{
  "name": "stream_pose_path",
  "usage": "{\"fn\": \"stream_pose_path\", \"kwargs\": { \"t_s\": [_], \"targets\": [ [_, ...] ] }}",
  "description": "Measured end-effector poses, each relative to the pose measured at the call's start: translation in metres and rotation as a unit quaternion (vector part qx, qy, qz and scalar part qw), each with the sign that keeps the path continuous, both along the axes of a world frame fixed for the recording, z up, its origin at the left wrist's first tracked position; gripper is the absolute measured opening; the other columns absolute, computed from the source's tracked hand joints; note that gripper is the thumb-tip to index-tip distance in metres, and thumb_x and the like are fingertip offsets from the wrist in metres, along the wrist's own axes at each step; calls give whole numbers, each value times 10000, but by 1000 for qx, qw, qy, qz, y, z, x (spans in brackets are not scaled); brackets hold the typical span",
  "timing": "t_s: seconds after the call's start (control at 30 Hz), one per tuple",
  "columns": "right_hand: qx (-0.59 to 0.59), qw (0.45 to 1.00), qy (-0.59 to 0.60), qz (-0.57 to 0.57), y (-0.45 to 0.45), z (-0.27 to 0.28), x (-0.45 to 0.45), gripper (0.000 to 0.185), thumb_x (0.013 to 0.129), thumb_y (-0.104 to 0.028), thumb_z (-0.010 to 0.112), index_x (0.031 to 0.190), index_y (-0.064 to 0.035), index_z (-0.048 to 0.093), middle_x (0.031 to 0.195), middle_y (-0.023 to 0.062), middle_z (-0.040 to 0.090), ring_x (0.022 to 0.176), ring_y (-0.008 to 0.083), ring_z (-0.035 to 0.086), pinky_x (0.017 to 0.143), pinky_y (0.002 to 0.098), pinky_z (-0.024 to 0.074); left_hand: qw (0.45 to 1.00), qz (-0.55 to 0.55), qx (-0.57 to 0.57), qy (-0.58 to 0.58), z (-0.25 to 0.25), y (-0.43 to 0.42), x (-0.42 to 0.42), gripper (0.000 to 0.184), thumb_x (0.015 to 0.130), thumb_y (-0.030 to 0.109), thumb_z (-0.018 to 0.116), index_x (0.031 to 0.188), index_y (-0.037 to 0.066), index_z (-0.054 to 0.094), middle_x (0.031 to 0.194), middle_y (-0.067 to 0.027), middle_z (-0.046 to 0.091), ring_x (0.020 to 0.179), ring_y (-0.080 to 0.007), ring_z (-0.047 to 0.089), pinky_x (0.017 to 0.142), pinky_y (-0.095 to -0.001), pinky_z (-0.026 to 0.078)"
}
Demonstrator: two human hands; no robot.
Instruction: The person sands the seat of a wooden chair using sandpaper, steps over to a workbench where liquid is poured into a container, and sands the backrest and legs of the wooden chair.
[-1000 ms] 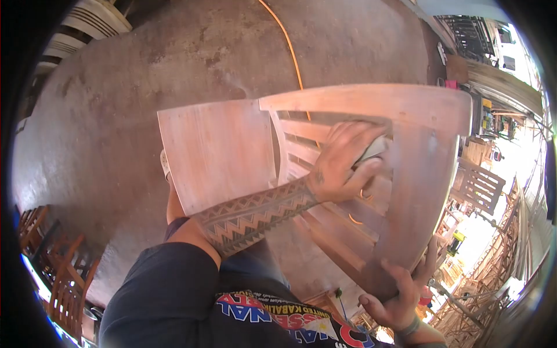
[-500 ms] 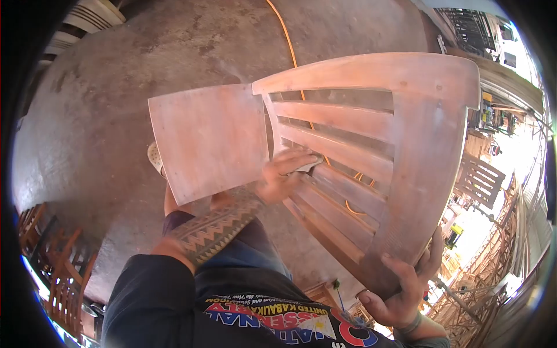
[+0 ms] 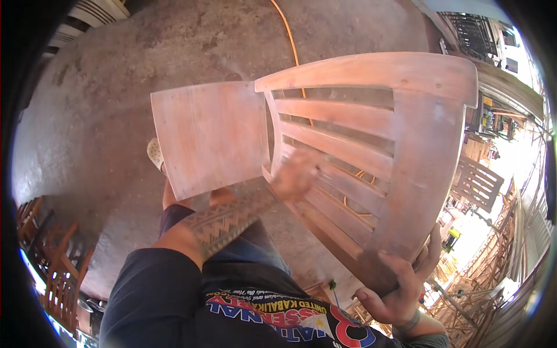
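Note:
A wooden chair with a slatted back and a flat seat stands in front of me, its surface dusty and reddish. My left hand, smeared by motion, is on the back slats near the seat end. A pale folded piece like sandpaper showed under its fingers a moment ago; now blur hides it. My right hand grips the near corner of the backrest's wide top rail, thumb on the near side and fingers around the outer edge.
An orange cord runs over the concrete floor and behind the chair. Wooden chairs stand at the lower left. A slatted wooden piece and piled timber lie at the right. A clog-shod foot shows beside the seat.
My left hand has moved slightly right and blurred along the slats. My right hand keeps its grip on the top rail. The chair has barely shifted in view.

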State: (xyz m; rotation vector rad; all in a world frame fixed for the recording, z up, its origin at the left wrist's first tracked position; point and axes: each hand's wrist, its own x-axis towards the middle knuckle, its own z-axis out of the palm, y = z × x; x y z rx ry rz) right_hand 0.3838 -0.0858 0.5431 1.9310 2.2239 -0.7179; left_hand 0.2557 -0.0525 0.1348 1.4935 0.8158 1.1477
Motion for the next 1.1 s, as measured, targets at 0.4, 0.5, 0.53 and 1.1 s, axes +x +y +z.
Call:
{"fn": "stream_pose_path", "kwargs": {
  "t_s": [0.4,0.5,0.53,1.1],
  "targets": [
    [-1,999,34,33,3,0,11,656,868,-499,866,1288,-33,675,1709,414,113,1461,576,440,1186,621,388,960,-155,-64,-223,70,37,-27,349,1134,175,582,1432,35,699,1433,-204,705,1273,-376,696,1153,-449,517],
    [0,998,51,24,6,-1,11,656,858,-498,877,1284,-36,686,1696,430,123,1504,609,376,1209,645,356,973,-162,-163,-19,-8,47,-52,343,1131,174,579,1423,53,713,1346,-214,742,1264,-394,693,1111,-453,535],
    [-4,998,44,34,7,1,10,659,859,-492,867,1291,-34,670,1701,428,108,1486,603,400,1194,645,369,975,-143,-142,95,-39,44,-61,349,1124,159,585,1437,72,712,1311,-213,753,1224,-396,703,1064,-452,558],
    [-4,998,45,35,5,1,13,689,877,-528,829,1316,-39,623,1676,470,106,1471,614,410,1163,658,405,993,-88,-57,-55,41,-26,-28,499,854,-94,610,1318,39,732,1298,-178,728,1173,-405,707,1023,-493,578]
  ]
}}
